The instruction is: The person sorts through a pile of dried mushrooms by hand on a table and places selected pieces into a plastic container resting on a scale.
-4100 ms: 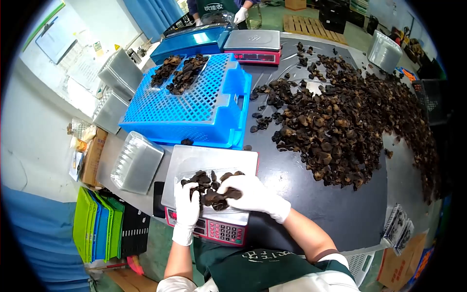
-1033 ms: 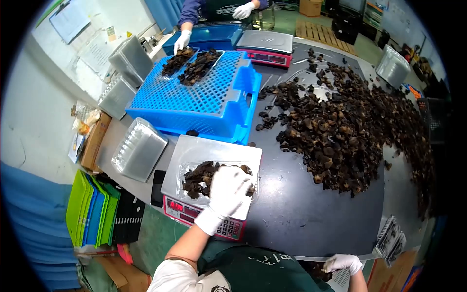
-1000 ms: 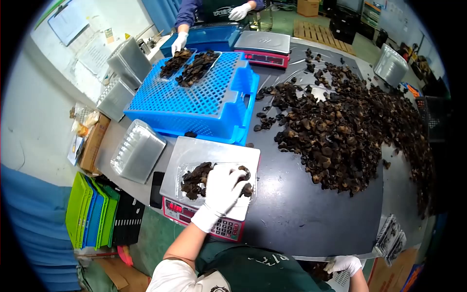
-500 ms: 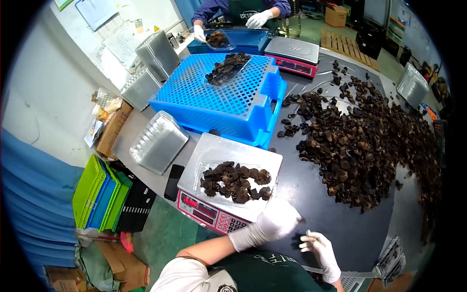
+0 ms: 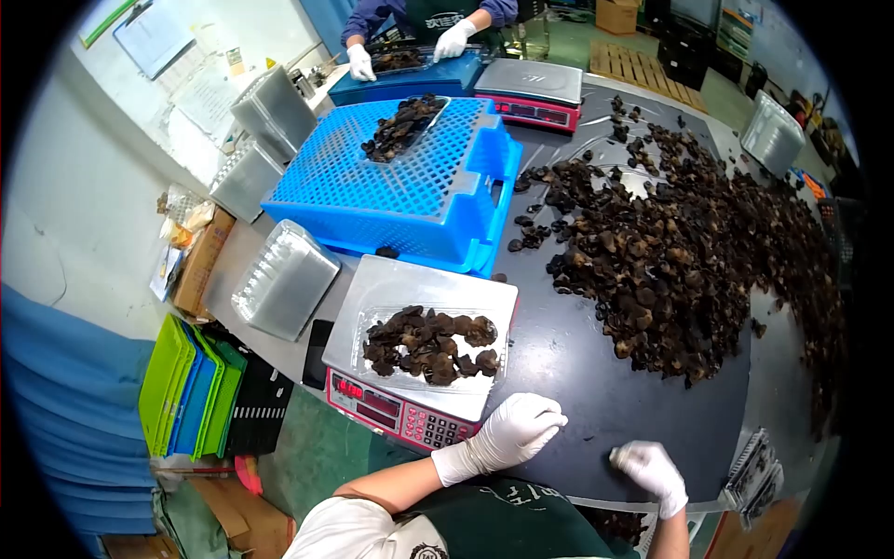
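Note:
My left hand [image 5: 520, 430], in a white glove, is closed in a pinch just off the near right corner of a scale [image 5: 498, 303]. Whatever its fingertips may hold is too small to make out. My right hand [image 5: 652, 472], also gloved, hovers over the dark table mat [image 5: 577, 410] near the front edge, its fingers curled in; their contents are hidden. On the scale's plate rests a clear plastic tray [image 5: 358, 349] with dark dried mushrooms [image 5: 424, 345]. To the right spreads a large heap of the same mushrooms [image 5: 670, 270].
An upturned blue crate [image 5: 372, 219] stands behind the scale, bearing another filled tray [image 5: 405, 129]. Stacked clear trays [image 5: 287, 279] and a phone [image 5: 318, 354] lie left. Across the table, a co-worker's gloved hands [image 5: 453, 42] are at a tray beside a second scale [image 5: 531, 79].
My left hand has moved slightly left, and the dark piece at its fingertips no longer shows. My right hand's fingers have curled in. The co-worker's tray has been lowered onto the blue bin.

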`<state>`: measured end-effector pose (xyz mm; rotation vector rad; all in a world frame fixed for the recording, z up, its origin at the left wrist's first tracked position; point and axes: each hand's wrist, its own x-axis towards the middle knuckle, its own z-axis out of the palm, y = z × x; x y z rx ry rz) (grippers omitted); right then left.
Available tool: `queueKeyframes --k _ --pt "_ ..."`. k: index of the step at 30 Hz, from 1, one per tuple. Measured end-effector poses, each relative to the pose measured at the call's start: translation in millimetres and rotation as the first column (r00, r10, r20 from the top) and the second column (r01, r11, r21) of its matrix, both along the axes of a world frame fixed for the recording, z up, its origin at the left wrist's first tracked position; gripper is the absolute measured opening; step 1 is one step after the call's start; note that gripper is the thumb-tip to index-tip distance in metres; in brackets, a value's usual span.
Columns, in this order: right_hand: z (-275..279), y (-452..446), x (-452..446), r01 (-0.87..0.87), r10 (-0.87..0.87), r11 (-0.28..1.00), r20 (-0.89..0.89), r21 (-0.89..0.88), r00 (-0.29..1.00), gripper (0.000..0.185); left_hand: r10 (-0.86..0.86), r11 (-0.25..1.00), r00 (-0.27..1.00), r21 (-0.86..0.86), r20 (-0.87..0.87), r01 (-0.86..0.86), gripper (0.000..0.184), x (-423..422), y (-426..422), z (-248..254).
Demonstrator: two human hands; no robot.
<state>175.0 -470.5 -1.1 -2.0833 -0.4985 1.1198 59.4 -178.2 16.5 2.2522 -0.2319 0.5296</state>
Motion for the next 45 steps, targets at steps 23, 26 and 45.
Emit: queueKeyframes --k 23,26,45 --pt "-46.0 107.4 22.5 -0.103 0.039 0.994 0.772 0.034 0.634 0.036 0.742 0.648 0.670 0.296 -0.036 -0.702 0.014 -51.6 157.9 25.0" --pt "-32.7 101.3 19.9 -0.081 -0.073 0.979 0.694 0.187 0.716 0.034 0.617 0.664 0.787 0.529 0.012 -0.529 0.018 -39.0 166.2 25.7" --pt "-13.4 -8.7 28.5 0.230 -0.308 0.951 0.648 0.205 0.697 0.025 0.221 0.975 0.926 0.103 -0.306 -0.199 0.013 -18.1 37.0 42.0"
